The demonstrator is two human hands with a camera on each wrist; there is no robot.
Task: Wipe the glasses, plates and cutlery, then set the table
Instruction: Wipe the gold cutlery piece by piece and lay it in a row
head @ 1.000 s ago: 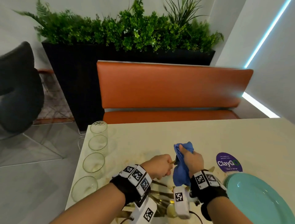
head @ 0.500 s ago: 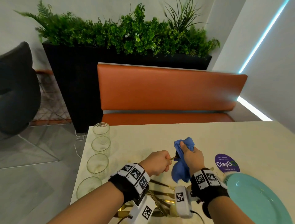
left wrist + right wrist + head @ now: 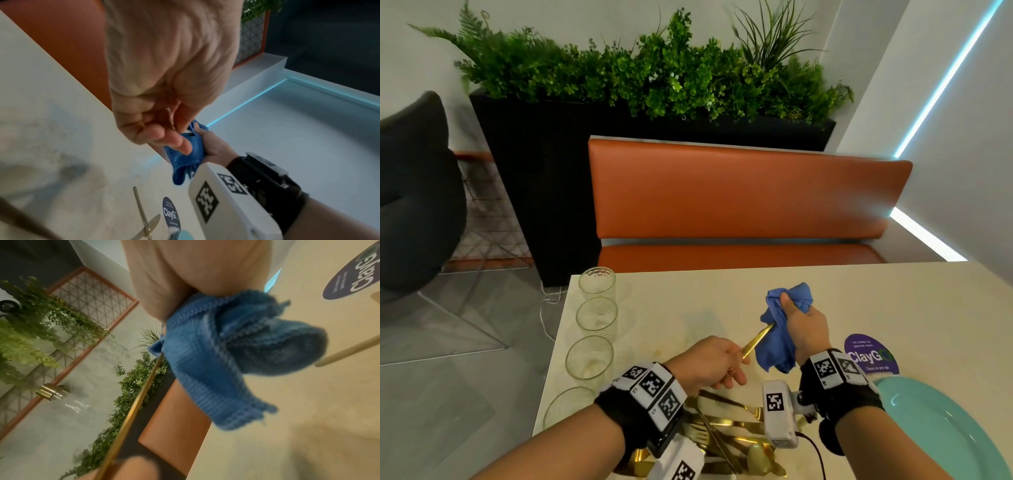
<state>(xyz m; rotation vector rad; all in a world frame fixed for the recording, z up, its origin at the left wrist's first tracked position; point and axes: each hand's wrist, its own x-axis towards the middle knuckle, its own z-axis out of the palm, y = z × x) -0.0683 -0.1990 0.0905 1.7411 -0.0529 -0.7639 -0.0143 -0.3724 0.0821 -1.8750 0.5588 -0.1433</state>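
My left hand (image 3: 714, 363) grips the handle of a slim gold piece of cutlery (image 3: 756, 342), whose far end goes into a blue cloth (image 3: 779, 329). My right hand (image 3: 803, 323) clutches that cloth around the end, above the table. In the right wrist view the gold cutlery (image 3: 133, 405) runs from under the blue cloth (image 3: 222, 353) toward my left hand. A pile of gold cutlery (image 3: 729, 435) lies under my wrists. Several empty glasses (image 3: 596, 315) stand in a row along the table's left edge. A teal plate (image 3: 945, 435) sits at the near right.
The cream table (image 3: 859, 301) carries a round purple sticker (image 3: 871, 354) beside the plate. An orange bench (image 3: 739, 202) faces the far edge, with a black planter of greenery (image 3: 647, 78) behind. A dark chair (image 3: 410, 192) stands left on the floor.
My hands have drawn apart: the cloth hand moved up and right along the cutlery, baring more of its gold shaft between the two hands.
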